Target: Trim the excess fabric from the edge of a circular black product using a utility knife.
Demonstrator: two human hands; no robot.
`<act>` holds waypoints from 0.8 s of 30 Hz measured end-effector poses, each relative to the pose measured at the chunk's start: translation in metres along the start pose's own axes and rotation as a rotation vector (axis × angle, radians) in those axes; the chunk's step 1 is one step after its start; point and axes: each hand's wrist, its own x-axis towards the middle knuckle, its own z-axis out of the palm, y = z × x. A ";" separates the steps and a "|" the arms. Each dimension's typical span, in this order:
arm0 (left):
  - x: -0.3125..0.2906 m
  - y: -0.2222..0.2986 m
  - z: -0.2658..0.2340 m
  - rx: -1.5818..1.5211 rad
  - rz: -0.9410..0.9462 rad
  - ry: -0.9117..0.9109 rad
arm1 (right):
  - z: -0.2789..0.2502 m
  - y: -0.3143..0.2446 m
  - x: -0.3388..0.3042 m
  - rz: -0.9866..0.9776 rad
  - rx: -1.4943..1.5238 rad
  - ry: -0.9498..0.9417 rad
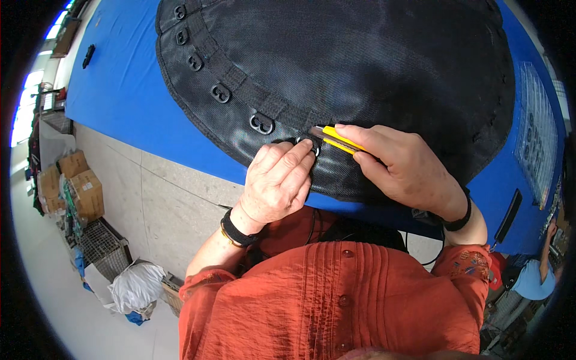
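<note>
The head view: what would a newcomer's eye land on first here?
Probably the bright yellow cutter in the right hand, its tip close to the left hand's fingertips near the middle of the picture. Next comes the big black fabric piece spread across the blue table, with a curved row of black buckles along its left side. The orange-red blouse fills the bottom.
</note>
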 end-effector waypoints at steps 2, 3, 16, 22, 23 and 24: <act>-0.001 0.000 0.000 0.000 -0.002 -0.001 | 0.001 0.001 0.000 -0.010 -0.004 0.006; -0.001 0.000 0.001 0.000 -0.002 -0.002 | 0.001 0.000 0.000 -0.013 0.000 0.007; -0.002 0.000 0.001 0.011 0.006 0.006 | 0.004 0.005 0.000 -0.044 -0.002 0.028; -0.002 0.000 0.000 0.009 0.004 0.001 | 0.004 0.005 -0.001 -0.038 0.000 0.021; -0.002 0.000 0.000 0.008 0.003 -0.001 | 0.004 0.005 -0.001 -0.033 0.005 0.019; -0.002 0.000 0.000 0.006 0.002 -0.003 | 0.004 0.004 -0.001 -0.027 0.009 0.017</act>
